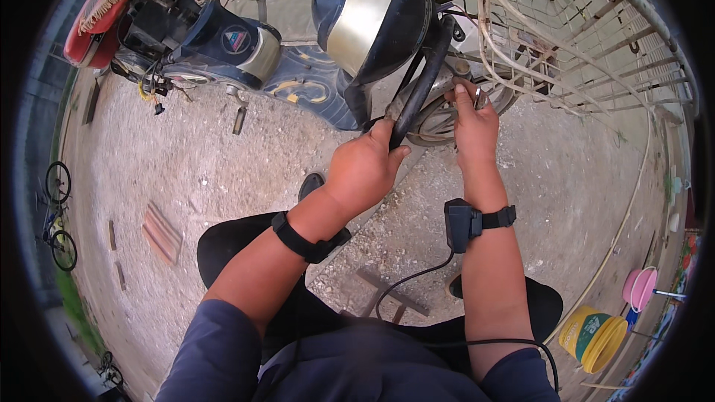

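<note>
- Leftmost, a dark blue scooter body point(223, 41) with a red fringed seat cushion point(100, 7) stands on the gravel ground point(223, 171), well apart from both hands.
- Next, the left hand point(365, 167) is closed around a black curved fork cover point(421, 82) that runs down beside the front wheel point(439, 115); its fingers are wrapped and pressed together on the bar, the thumb on top. The bar looks rigid and smooth, probably a bit slippery with dust, so a full wrap low on it, as shown, seems the surest hold.
- Above it hangs the rounded silver and dark front fairing point(372, 11), likely thin plastic that would flex or crack if pulled hard.
- Then the right hand point(475, 126) reaches to the wheel hub, its fingers pinching a small metal tool point(480, 97) against the axle area; what the tip meets is hidden. It looks stiff and light, best gripped near its end for leverage.
- Farther right, a pale wire basket point(588, 30) overhangs the wheel; it looks light but springy.
- Rightmost, a yellow bucket point(592, 339) sits on the ground, well away.
</note>
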`<state>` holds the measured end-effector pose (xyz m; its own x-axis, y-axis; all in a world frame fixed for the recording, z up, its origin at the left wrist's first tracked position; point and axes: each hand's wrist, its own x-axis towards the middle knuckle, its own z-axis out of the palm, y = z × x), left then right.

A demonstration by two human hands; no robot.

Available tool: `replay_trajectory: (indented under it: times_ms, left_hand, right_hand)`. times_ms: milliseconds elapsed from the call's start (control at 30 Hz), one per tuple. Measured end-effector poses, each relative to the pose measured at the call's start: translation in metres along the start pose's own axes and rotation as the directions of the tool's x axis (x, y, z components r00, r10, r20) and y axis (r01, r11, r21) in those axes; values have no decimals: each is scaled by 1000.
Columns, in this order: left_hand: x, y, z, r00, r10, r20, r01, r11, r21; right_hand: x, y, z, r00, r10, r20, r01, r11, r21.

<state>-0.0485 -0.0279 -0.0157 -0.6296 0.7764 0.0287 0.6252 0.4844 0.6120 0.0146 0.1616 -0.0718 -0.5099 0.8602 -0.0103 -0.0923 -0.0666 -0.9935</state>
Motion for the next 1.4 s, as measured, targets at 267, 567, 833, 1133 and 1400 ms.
replay_trajectory:
  times_ms: [267,567,833,1133,1400]
  left_hand:
    - [-10,-11,7,999,24,24,-24,1000,10]
    - [-10,-10,15,997,27,78,-23,998,-56]
    - [-7,-6,23,992,9,127,3,996,-91]
    - [-7,-10,25,994,74,78,-64,990,-124]
    - [-6,-4,22,997,38,71,-33,997,-76]
  right_hand:
    - [-8,-29,43,986,-75,147,34,963,269]
    - [-19,-58,45,985,28,170,-36,998,47]
    - [-19,-60,37,974,-7,225,11,1000,-16]
    - [-20,-56,37,972,-12,233,6,1000,25]
    - [-16,-53,37,971,-14,238,-6,997,81]
